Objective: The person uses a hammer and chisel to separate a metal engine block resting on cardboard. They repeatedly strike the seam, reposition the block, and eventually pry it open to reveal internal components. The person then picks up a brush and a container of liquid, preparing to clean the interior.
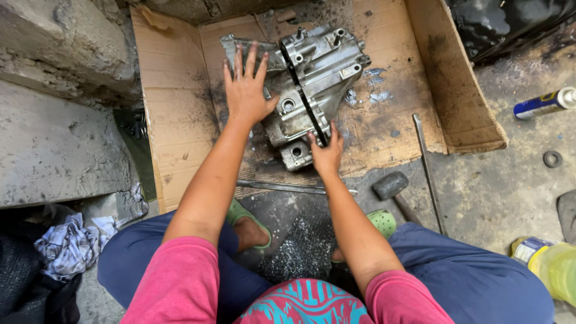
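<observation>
Both hands on the grey cast-metal engine casing (pixel 312 84), down on the grubby flattened cardboard box (pixel 180 108).

We're looking straight down: the left hand (pixel 246 90) is spreading wide open, fingers fanned, palm pressing flat on the casing's left half. The right hand (pixel 327 153) is curling at the near edge, fingertips pinching along the dark seam between the two halves. The casing is lying in the middle of the cardboard, in front of the knees. Just beside the right hand, on the oily concrete, we're seeing a black-headed hammer (pixel 391 186) and a long thin steel rod (pixel 427 168); another steel bar (pixel 282 186) is lying under the wrists. A blue spray can (pixel 543 104) is sitting well apart, far right.
</observation>
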